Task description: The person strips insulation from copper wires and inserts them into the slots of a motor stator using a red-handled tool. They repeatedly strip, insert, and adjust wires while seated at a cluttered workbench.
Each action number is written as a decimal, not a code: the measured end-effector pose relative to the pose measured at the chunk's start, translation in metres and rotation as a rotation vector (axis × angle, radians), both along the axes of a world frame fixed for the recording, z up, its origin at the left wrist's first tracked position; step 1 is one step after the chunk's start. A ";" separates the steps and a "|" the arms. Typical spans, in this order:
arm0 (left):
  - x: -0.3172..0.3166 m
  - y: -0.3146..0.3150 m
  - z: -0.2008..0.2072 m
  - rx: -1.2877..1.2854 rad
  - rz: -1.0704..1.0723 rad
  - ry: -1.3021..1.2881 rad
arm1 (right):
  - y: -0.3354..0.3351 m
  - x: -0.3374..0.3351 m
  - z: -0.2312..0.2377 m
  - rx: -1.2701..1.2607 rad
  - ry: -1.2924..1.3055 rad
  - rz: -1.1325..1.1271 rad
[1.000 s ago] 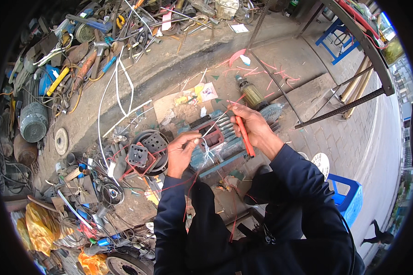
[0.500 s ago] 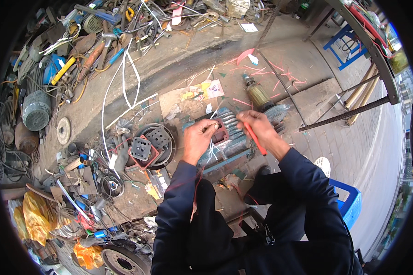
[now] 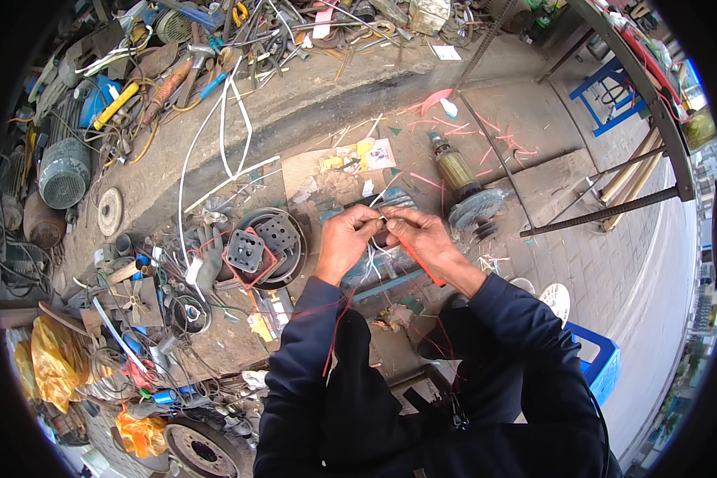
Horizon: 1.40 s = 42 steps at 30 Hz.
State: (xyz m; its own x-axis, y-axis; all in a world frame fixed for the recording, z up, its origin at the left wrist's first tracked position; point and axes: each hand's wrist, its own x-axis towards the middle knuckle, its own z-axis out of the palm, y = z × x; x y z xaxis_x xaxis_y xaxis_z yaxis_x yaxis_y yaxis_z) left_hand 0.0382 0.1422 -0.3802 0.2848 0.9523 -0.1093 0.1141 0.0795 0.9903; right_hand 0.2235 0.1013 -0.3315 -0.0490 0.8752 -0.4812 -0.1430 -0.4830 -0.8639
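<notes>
My left hand (image 3: pixel 346 243) and my right hand (image 3: pixel 432 243) meet fingertip to fingertip above the motor (image 3: pixel 378 275), which has a blue-grey ribbed body. My left fingers pinch a thin wire, its end hidden between the fingertips. A red-handled tool (image 3: pixel 422 266) lies in my right palm; its working end is hidden. With thumb and forefinger, the right hand also pinches at the wire. White wires (image 3: pixel 370 261) hang down just below my left fingers, over the motor. Thin red wire (image 3: pixel 341 319) trails beside my left sleeve.
Left of the motor, a round housing (image 3: pixel 301 267) holds grey terminal blocks (image 3: pixel 244 250). A wound rotor (image 3: pixel 458 169) lies beyond my right hand. Cardboard (image 3: pixel 303 169) and red wire scraps (image 3: pixel 452 126) litter the ground. Tools and motors crowd the left; a blue stool (image 3: pixel 601 362) stands right.
My right hand has moved left from the motor's ribs to join my left fingertips. The red-handled tool has come with it. The left hand keeps nearly the same place.
</notes>
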 end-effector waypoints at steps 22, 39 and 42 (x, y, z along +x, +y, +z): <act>-0.004 -0.005 -0.005 0.020 0.030 -0.036 | -0.002 0.001 0.026 -0.158 0.045 -0.022; -0.007 -0.008 0.000 0.112 0.023 0.056 | -0.008 0.004 0.030 -0.184 0.102 -0.133; -0.006 -0.009 -0.002 0.104 0.038 0.056 | -0.010 0.005 0.028 -0.239 0.115 -0.281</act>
State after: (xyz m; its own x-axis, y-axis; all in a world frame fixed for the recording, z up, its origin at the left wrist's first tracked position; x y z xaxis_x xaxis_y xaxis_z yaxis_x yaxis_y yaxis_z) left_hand 0.0322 0.1333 -0.3818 0.2445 0.9693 -0.0240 0.1678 -0.0179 0.9857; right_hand 0.2283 0.0915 -0.3032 0.1118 0.7262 -0.6784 -0.3879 -0.5966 -0.7026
